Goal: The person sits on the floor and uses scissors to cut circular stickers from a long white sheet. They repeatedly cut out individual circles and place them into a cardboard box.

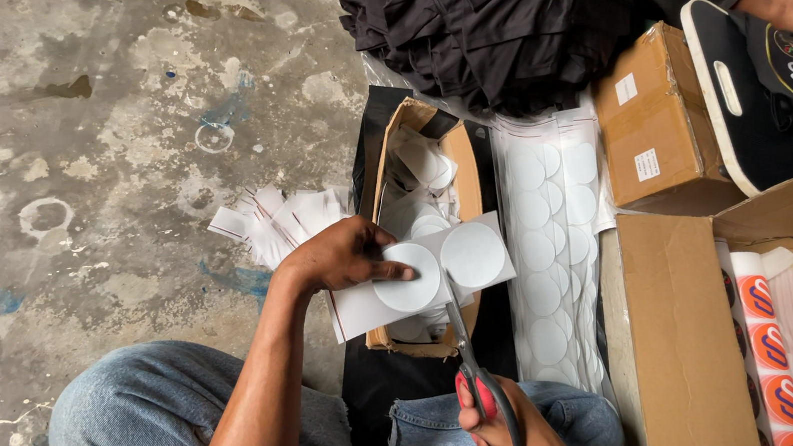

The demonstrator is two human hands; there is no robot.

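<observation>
Left hand (345, 256) pinches a white sticker sheet (423, 270); right hand (503, 432), partly cut off below, grips red-handled scissors (468, 355) cutting it.

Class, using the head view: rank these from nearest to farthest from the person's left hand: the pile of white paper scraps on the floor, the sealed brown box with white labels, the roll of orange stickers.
From the left hand:
1. Pile of white paper scraps, just beyond it on the floor.
2. Sealed brown box, far to the right, up top.
3. Roll of orange stickers, farthest, in the open box at lower right.
</observation>
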